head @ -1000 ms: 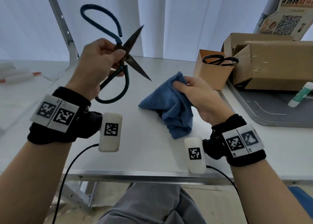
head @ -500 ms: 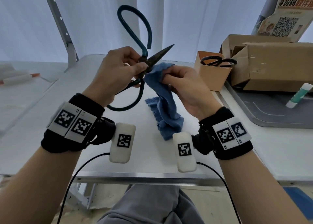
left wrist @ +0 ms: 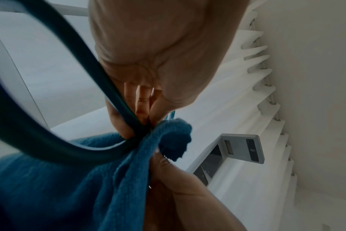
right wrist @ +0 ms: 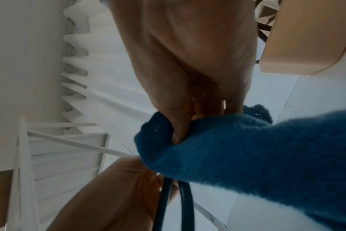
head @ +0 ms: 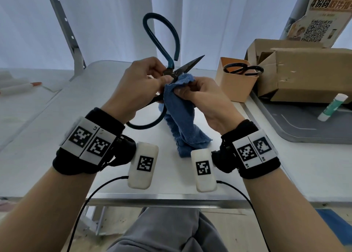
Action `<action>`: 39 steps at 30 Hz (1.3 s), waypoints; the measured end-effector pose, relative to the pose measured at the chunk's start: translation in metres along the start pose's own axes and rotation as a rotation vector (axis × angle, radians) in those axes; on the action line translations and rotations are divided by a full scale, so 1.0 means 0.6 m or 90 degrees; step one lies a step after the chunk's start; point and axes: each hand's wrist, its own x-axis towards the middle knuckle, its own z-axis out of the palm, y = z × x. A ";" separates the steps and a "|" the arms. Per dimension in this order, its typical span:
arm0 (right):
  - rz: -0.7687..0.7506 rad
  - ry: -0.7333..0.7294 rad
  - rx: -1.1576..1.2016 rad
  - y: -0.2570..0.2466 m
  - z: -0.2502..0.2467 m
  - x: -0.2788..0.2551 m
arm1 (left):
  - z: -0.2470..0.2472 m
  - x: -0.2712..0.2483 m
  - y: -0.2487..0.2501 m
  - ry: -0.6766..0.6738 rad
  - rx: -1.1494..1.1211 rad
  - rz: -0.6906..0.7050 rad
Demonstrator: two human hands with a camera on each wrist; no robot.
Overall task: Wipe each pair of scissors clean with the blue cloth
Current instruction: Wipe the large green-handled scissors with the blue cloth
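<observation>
Two scissors: left hand (head: 139, 86) grips one (head: 167, 68); right hand (head: 205, 99) pinches cloth (head: 181, 118).

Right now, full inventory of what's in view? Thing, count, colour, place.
large scissors: 1, teal handles, dark blades, held up above the table
blue cloth: 1, blue, at the lower blade, hanging to the table
black scissors: 1, black handles, in the holder
holder: 1, tan, right of centre
cardboard boxes: 2, brown, far right
glue stick: 1, white and green, on the tray
tray: 1, grey, right
marker: 1, white, red cap, far left
table: 1, white
hands: left hand grips the large scissors; right hand pinches the blue cloth
</observation>
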 end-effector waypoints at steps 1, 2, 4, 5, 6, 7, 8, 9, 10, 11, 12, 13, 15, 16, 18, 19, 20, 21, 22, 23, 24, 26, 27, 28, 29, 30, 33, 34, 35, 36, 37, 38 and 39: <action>-0.005 0.008 0.000 0.001 0.001 0.000 | 0.000 0.000 0.001 0.001 0.000 -0.002; -0.009 0.017 0.008 0.003 0.002 -0.001 | 0.000 0.000 0.002 0.002 -0.004 -0.004; -0.010 0.019 0.025 0.005 0.001 0.000 | 0.000 0.000 0.001 0.000 -0.011 -0.009; -0.006 0.012 0.023 0.004 -0.001 0.000 | 0.000 0.000 0.000 0.000 -0.011 -0.009; 0.000 0.003 0.010 0.004 -0.003 0.001 | -0.001 0.001 -0.003 0.002 -0.008 -0.008; 0.005 -0.003 -0.008 0.003 -0.004 0.001 | -0.001 0.001 -0.005 0.004 -0.003 -0.008; 0.007 -0.006 -0.023 0.003 -0.005 0.001 | -0.001 0.001 -0.007 0.008 0.001 -0.007; 0.006 -0.007 -0.029 0.003 -0.005 0.001 | -0.001 0.001 -0.007 0.009 0.000 -0.007; 0.005 -0.006 -0.024 0.004 -0.004 0.001 | 0.000 0.000 -0.007 0.010 -0.003 -0.008; 0.003 -0.001 -0.011 0.005 -0.002 0.002 | 0.000 0.000 -0.006 0.009 -0.004 -0.008; 0.000 0.007 0.002 0.006 0.001 0.002 | 0.001 -0.001 -0.005 0.008 -0.003 -0.006; -0.004 0.015 0.013 0.007 0.003 0.002 | 0.001 -0.001 -0.003 0.009 -0.002 -0.006; -0.004 0.015 0.032 0.008 0.004 0.001 | 0.001 0.000 -0.003 0.010 -0.001 -0.006; -0.002 0.004 0.033 0.008 0.002 0.001 | 0.001 0.001 -0.004 0.012 0.000 -0.005; 0.002 -0.017 0.016 0.010 -0.002 0.001 | 0.001 0.000 -0.006 0.016 0.009 0.003; 0.002 -0.019 0.006 0.011 -0.003 0.001 | 0.002 0.000 -0.007 0.017 0.013 0.008; -0.001 -0.015 -0.002 0.012 -0.002 0.001 | 0.003 0.001 -0.008 0.018 0.015 0.010; -0.004 -0.008 -0.005 0.013 -0.001 0.001 | 0.004 0.001 -0.008 0.019 0.014 0.008; -0.005 -0.001 -0.002 0.014 0.000 0.001 | 0.005 0.001 -0.008 0.020 0.012 0.005; -0.003 0.003 0.007 0.015 0.001 0.001 | 0.005 0.001 -0.007 0.020 0.010 0.001; -0.002 0.001 0.019 0.015 0.001 0.000 | 0.004 0.001 -0.007 0.019 0.010 -0.002; 0.000 -0.013 0.044 0.014 -0.002 -0.001 | 0.004 -0.001 -0.007 0.018 0.015 -0.005; 0.004 -0.022 0.052 0.014 -0.004 -0.002 | 0.004 -0.002 -0.007 0.019 0.016 -0.005; 0.010 -0.030 0.056 0.012 -0.006 -0.002 | 0.004 -0.002 -0.007 0.020 0.016 -0.004; 0.013 -0.036 0.054 0.011 -0.007 -0.003 | 0.004 -0.003 -0.007 0.023 0.015 -0.003; 0.014 -0.040 0.050 0.010 -0.007 -0.004 | 0.004 -0.004 -0.007 0.025 0.010 -0.002; 0.007 -0.026 0.030 0.008 -0.007 -0.006 | 0.005 -0.006 -0.005 0.027 -0.012 -0.002; 0.001 -0.013 0.021 0.008 -0.006 -0.006 | 0.006 -0.006 -0.004 0.027 -0.016 -0.003; -0.005 0.000 0.014 0.008 -0.005 -0.006 | 0.008 -0.006 -0.003 0.025 -0.018 -0.006; -0.011 0.010 0.011 0.008 -0.003 -0.005 | 0.008 -0.005 -0.004 0.024 -0.021 -0.010; -0.017 0.018 0.012 0.008 0.000 -0.005 | 0.009 -0.005 -0.004 0.019 -0.028 -0.015; -0.021 0.024 0.015 0.007 0.001 -0.005 | 0.010 -0.005 -0.004 0.015 -0.038 -0.020; -0.024 0.028 0.019 0.007 0.003 -0.006 | 0.011 -0.005 -0.004 0.012 -0.047 -0.025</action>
